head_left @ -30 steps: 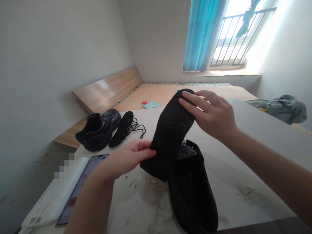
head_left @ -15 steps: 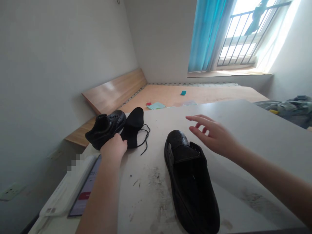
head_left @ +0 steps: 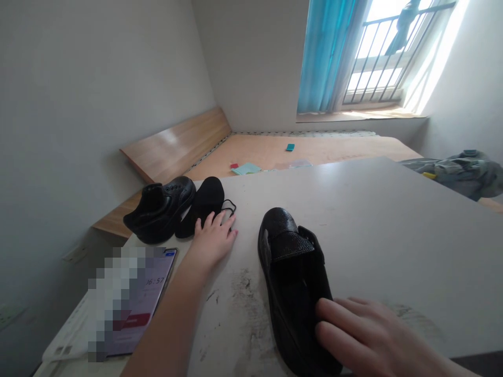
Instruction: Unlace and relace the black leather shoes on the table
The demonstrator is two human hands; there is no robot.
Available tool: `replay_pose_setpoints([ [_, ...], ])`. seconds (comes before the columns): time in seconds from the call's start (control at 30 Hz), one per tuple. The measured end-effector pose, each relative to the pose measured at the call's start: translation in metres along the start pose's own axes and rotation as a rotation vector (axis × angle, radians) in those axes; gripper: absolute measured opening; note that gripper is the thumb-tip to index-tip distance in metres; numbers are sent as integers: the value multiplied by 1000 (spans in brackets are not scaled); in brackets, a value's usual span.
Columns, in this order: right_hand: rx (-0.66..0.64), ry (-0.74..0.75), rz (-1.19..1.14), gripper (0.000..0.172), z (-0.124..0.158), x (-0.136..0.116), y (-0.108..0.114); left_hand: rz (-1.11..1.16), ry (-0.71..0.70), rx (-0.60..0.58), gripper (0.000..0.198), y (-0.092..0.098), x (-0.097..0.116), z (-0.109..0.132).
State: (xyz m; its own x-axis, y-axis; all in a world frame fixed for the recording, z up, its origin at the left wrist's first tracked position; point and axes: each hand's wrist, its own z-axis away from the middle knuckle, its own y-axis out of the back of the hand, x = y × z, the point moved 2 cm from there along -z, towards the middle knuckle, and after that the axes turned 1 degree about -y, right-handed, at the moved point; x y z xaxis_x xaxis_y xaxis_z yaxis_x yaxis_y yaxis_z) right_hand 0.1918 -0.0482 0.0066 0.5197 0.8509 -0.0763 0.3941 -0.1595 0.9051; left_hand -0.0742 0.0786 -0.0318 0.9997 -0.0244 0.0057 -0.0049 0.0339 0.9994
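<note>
A black leather shoe (head_left: 281, 241) without laces lies on the white table, toe pointing away, its opening facing up. My right hand (head_left: 365, 335) is at the right rim near the heel, fingers curled over the edge with the tips inside the opening. My left hand (head_left: 214, 238), fingers spread, hovers or rests by a black insole-shaped piece (head_left: 210, 193) and a black shoelace (head_left: 231, 206); whether it touches them I cannot tell. To their left stands another black shoe (head_left: 163, 209), turned sideways with its lace in the eyelets.
A phone (head_left: 145, 298) lies at the left beside a white box (head_left: 70, 335), partly blurred out. Dark smudges (head_left: 245, 288) mark the white table (head_left: 353, 225). Behind it is a bed board (head_left: 334, 149) with small papers; clothes (head_left: 459, 170) lie at the right.
My right hand has come down from beside the shoe's toe to its heel rim. My left hand has let go of the black insole-shaped piece and spread its fingers, shifting right.
</note>
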Motion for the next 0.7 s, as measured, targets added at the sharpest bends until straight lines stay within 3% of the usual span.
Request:
replay_pose_setpoints([
  [0.17,124,-32,3,18,-31,7,-12,1,54,6,51,-5,-13,0],
  [0.4,-48,-133,-20,29,-108,52,-56,73,70,51,49,0,-16,-3],
  [0.53,-42,-134,-37,35,-151,68,-77,168,100,101,52,13,-21,-7],
  [0.7,-12,-125,-71,38,-188,80,-96,196,222,245,56,24,-28,-6],
])
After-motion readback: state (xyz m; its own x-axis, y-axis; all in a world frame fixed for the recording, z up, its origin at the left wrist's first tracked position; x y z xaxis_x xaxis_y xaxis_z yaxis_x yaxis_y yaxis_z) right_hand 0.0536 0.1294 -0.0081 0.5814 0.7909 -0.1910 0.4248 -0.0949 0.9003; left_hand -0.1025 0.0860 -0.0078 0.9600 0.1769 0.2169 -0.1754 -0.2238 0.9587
